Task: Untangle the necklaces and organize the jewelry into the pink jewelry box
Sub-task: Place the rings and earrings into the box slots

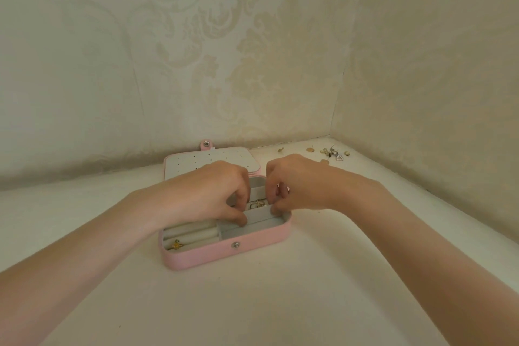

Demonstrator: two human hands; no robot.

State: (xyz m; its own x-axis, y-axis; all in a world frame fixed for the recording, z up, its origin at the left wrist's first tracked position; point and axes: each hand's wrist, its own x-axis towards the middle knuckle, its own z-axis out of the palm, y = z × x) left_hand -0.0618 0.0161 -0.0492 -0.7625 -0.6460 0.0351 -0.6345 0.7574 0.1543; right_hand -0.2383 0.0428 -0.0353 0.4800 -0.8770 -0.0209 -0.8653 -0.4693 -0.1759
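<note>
- The pink jewelry box (224, 257) lies open on a white surface (252, 303), its lid (196, 161) folded back flat toward the wall; the lid's white lining is dotted with small holes.
- In the front left part of the box, white ring rolls (193, 234) hold a gold ring (177, 245).
- A grey divider (258, 214) crosses the right part of the box. Behind it, one compartment holds a heap of thin gold chain (257, 203); I cannot tell how many necklaces it is.
- The left hand (207, 194) has curled fingers, and its fingertips press the divider's left end.
- The right hand (297, 185) also has curled fingers, pinching the divider's right end.
- Loose jewelry pieces (331, 153) lie scattered on the surface near the corner, well apart from the box.
</note>
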